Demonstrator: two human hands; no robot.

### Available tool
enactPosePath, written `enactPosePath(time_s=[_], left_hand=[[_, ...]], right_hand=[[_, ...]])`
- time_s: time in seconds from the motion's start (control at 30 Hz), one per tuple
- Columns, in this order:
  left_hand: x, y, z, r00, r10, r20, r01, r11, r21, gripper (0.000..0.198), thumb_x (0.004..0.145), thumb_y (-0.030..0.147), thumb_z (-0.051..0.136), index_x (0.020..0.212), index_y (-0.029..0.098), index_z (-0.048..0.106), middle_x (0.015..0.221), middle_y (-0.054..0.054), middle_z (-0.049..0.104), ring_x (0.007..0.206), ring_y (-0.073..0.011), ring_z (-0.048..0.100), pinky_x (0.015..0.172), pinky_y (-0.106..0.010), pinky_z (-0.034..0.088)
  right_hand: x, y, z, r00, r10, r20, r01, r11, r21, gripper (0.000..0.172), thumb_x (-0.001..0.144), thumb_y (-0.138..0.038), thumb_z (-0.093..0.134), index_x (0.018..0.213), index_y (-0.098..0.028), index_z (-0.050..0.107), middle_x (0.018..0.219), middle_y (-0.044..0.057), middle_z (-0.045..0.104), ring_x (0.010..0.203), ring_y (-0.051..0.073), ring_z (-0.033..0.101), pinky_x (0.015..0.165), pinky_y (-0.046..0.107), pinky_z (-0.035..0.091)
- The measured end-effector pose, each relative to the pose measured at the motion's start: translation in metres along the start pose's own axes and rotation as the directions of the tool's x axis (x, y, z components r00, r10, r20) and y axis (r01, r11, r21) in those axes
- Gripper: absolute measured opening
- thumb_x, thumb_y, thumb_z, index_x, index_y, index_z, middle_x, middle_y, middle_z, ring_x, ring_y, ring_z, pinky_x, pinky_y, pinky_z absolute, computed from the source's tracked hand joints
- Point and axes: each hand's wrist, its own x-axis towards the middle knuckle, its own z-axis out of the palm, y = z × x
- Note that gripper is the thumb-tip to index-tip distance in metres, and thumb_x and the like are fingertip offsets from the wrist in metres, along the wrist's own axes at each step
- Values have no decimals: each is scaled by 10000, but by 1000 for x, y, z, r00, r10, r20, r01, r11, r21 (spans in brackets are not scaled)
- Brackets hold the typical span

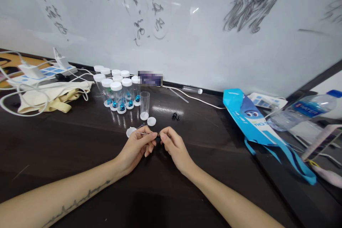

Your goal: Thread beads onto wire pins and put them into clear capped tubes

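My left hand (140,146) pinches a thin pale string or stick (143,133) between thumb and forefinger. Close beside it on the right, my right hand (173,144) is closed at the fingertips on something small and dark, too small to name. One white cap (130,131) lies just behind my left fingers, with a small dark piece near it. Another white cap (151,121) rests by the foot of an upright, open clear tube (144,105). Farther back and left stand several clear tubes (117,94) with white lids and shiny blue pieces inside.
Small black pieces (175,116) lie right of the open tube. A capped tube (192,89) lies by the whiteboard (187,42). At left are a cloth bag (53,96), cables and a power strip (48,74); at right, a blue package (248,117) and a water bottle (307,108).
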Motion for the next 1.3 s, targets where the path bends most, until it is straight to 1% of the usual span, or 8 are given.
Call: enactPosePath(time_s=[0.1, 0.27, 0.37, 0.57, 0.7, 0.8, 1.03, 1.3], left_hand=[[0, -1, -1, 1000, 4, 12, -4, 1000, -5, 251, 802, 254, 717, 699, 158, 509, 585, 33, 622, 406, -32, 484, 339, -98, 324], [1, -1, -2, 1000, 3, 8, -2, 1000, -12, 249, 805, 249, 714, 701, 159, 507, 583, 32, 622, 411, -35, 487, 339, -98, 325], [1, -1, -2, 1000, -2, 6, 2, 1000, -11, 244, 810, 249, 710, 705, 159, 509, 581, 31, 627, 406, -34, 486, 337, -98, 319], [1, -1, -1, 1000, 8, 23, -8, 1000, -16, 244, 805, 251, 714, 703, 157, 513, 585, 30, 626, 403, -32, 482, 339, -99, 321], [1, 0, -1, 1000, 5, 18, -4, 1000, -20, 246, 803, 249, 716, 695, 156, 516, 583, 31, 621, 404, -31, 479, 341, -101, 325], [1, 0, -1, 1000, 7, 18, -6, 1000, -21, 247, 806, 248, 714, 691, 156, 515, 584, 32, 619, 407, -29, 476, 345, -101, 329], [1, -1, -1, 1000, 9, 22, -8, 1000, -9, 252, 804, 260, 715, 699, 160, 509, 588, 31, 618, 406, -33, 478, 339, -102, 316], [1, 0, -2, 1000, 1, -4, -1, 1000, -9, 260, 800, 275, 718, 687, 159, 515, 587, 29, 612, 412, -33, 468, 347, -108, 313]], right_hand=[[1, 0, 0, 1000, -7, 29, 8, 999, -46, 371, 970, -446, 443, 726, -176, 516, 656, -32, 441, 545, 89, 345, 505, 228, 276], [0, 1, 0, 1000, -2, 25, 2, 1000, 4, 236, 917, -417, 564, 859, -189, 537, 708, -42, 455, 547, 79, 353, 497, 220, 268], [0, 3, -1, 1000, 2, -3, -2, 999, 47, 260, 939, -445, 515, 878, -193, 542, 700, -41, 463, 520, 75, 338, 483, 219, 267], [1, 3, 0, 999, -14, 35, 16, 998, -58, 409, 978, -462, 414, 709, -174, 521, 631, -24, 475, 551, 96, 377, 517, 232, 296], [1, 1, 1, 1000, -8, 24, 9, 999, -48, 247, 918, -409, 556, 812, -188, 527, 708, -34, 481, 565, 89, 384, 516, 223, 291], [0, 0, 0, 1000, 4, 17, -4, 1000, -22, 218, 892, -399, 597, 860, -195, 526, 734, -41, 473, 542, 78, 361, 496, 218, 269], [0, 3, 0, 1000, -2, 28, 4, 997, -82, 401, 983, -460, 408, 715, -178, 509, 640, -27, 473, 548, 95, 370, 510, 230, 283], [0, 2, 0, 1000, 11, 17, -10, 999, -35, 216, 906, -412, 574, 886, -205, 514, 734, -46, 468, 542, 84, 357, 502, 223, 268]])
